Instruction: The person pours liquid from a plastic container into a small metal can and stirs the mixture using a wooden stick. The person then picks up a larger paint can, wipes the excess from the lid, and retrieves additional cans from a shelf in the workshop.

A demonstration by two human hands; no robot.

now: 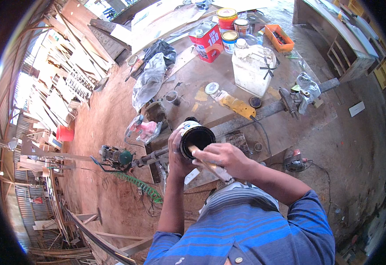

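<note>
In front of my body, my left hand (176,148) is wrapped round the side of a tin can (186,126) with a dark-smeared rim. The can is tilted so its mouth faces me, and its inside looks black. My right hand (221,157) is closed on what looks like a paintbrush (215,169) with a wooden handle. The handle's narrow end reaches into the can's mouth, while the wider, pale end points back toward my body. How deep the handle goes is lost in the dark inside.
On the worktable (188,84) lie a yellow angle grinder (237,107), a white jerrycan (252,70), a red rectangular can (207,42), paint tins (229,39) and an orange bin (279,37). A pink sander (145,129) sits left. A green coiled hose (142,187) and a circular saw (294,160) are lower down.
</note>
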